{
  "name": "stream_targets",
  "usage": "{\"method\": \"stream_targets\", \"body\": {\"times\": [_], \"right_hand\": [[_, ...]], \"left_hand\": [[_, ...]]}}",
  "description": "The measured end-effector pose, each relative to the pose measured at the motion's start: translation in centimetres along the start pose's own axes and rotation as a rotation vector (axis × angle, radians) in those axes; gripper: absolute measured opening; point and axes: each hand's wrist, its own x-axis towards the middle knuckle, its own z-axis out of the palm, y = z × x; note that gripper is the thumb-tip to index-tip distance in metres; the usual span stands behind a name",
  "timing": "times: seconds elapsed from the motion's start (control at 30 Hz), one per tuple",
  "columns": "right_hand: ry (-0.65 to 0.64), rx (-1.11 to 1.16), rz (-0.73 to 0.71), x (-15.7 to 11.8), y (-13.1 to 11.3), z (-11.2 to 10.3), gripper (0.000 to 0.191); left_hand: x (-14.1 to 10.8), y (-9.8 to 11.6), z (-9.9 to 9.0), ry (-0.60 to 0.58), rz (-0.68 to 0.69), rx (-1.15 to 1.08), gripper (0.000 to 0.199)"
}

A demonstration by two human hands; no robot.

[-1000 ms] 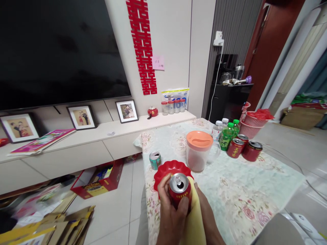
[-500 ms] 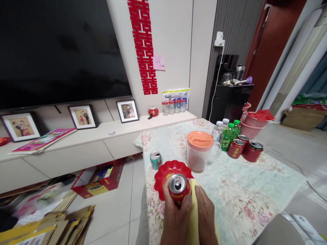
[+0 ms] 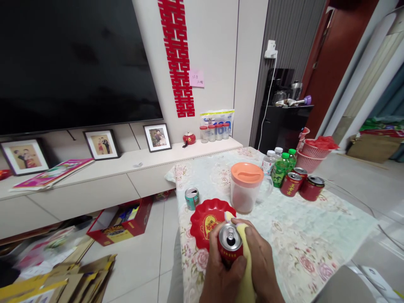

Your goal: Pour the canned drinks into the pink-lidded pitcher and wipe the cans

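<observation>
My left hand [image 3: 219, 269] is wrapped round a red drink can [image 3: 231, 248] whose silver top, with an opened tab hole, faces up toward me. Against the can's right side, my right hand [image 3: 260, 256] grips a yellow cloth [image 3: 246, 269]; its fingertips are partly hidden behind the can and cloth. Just beyond the can lies a red scalloped plate [image 3: 198, 214] with a gold print in its middle. A small teal can [image 3: 192, 198], opened, stands left of the plate. Behind the plate is a clear plastic pitcher [image 3: 244, 195] with an orange lid.
Several bottles [image 3: 280, 170] and three red cans [image 3: 292, 184] stand at the table's right back. Pink baskets [image 3: 311, 156] are behind them. A floral tablecloth [image 3: 303, 235] covers the table. Left are a TV cabinet [image 3: 104, 183], an open red box [image 3: 121, 223] and flattened cardboard [image 3: 85, 282] on the floor.
Both hands have moved slightly right and toward me with the can and cloth, uncovering more of the red plate. The cloth's tip now shows behind the can.
</observation>
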Motion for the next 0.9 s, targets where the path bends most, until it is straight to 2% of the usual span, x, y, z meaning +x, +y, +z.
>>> {"method": "stream_targets", "body": {"times": [0.17,0.33,0.47,0.67,0.77,0.9], "right_hand": [[-0.095,0.13,0.165,1.1,-0.9,0.2,0.047],[-0.108,0.205,0.199,1.2,0.4,0.6,0.041],[-0.164,0.14,0.151,0.6,1.3,0.7,0.04],[-0.05,-0.102,-0.015,-0.6,1.3,1.0,0.038],[-0.006,-0.117,-0.096,-1.3,1.2,1.1,0.041],[0.045,-0.117,-0.153,-1.6,1.7,1.0,0.046]], "left_hand": [[-0.1,0.1,0.0,0.044,0.045,0.086,0.068],[0.3,-0.4,-0.4,0.122,0.162,0.168,0.065],[0.7,0.0,-0.6,0.162,0.114,0.15,0.065],[1.4,1.4,-0.6,0.291,0.107,0.221,0.061],[1.6,1.3,-0.9,0.273,0.098,0.223,0.061],[1.3,0.6,-1.0,0.194,0.044,0.217,0.066]]}}
